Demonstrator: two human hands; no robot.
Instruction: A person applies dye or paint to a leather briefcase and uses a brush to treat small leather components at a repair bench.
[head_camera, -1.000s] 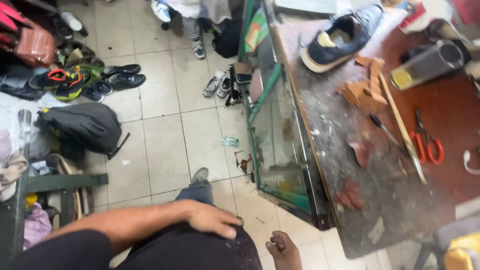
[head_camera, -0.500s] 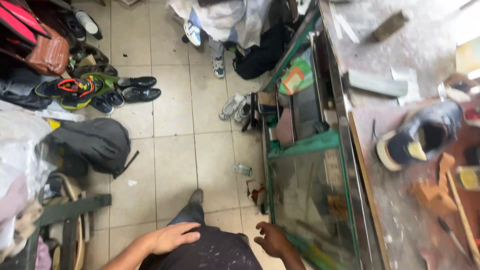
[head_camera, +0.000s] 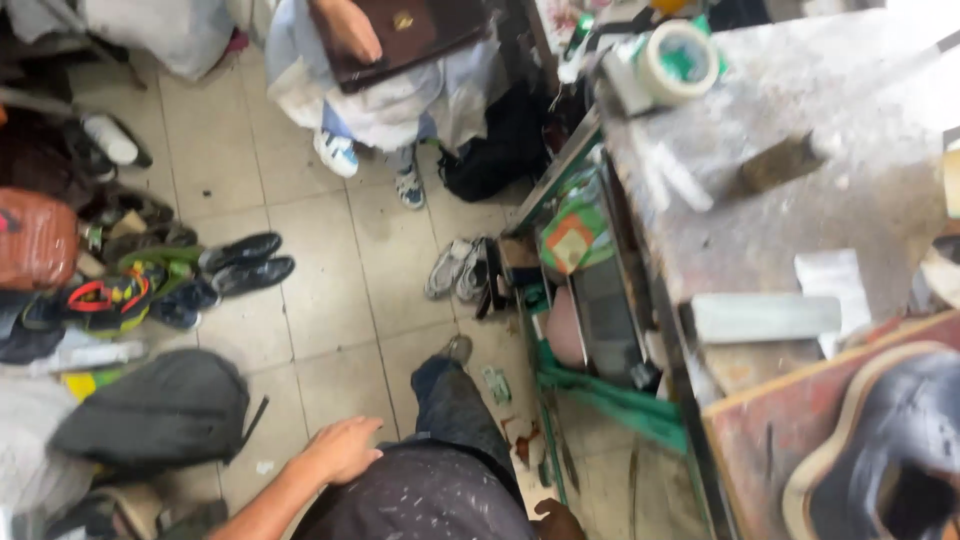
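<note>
I rest my left hand (head_camera: 340, 450) loosely open and empty on my dark-trousered thigh (head_camera: 430, 495), my right hand (head_camera: 557, 520) barely visible by the knee, grip unclear, and I judge steadying myself before reaching toward the counter (head_camera: 850, 200) wise.

Tiled floor (head_camera: 320, 290) with black shoes (head_camera: 245, 262) and a grey bag (head_camera: 150, 408) beyond the left fingers (head_camera: 355, 432); dusty bench (head_camera: 800, 200) holding tape roll (head_camera: 680, 62).
</note>
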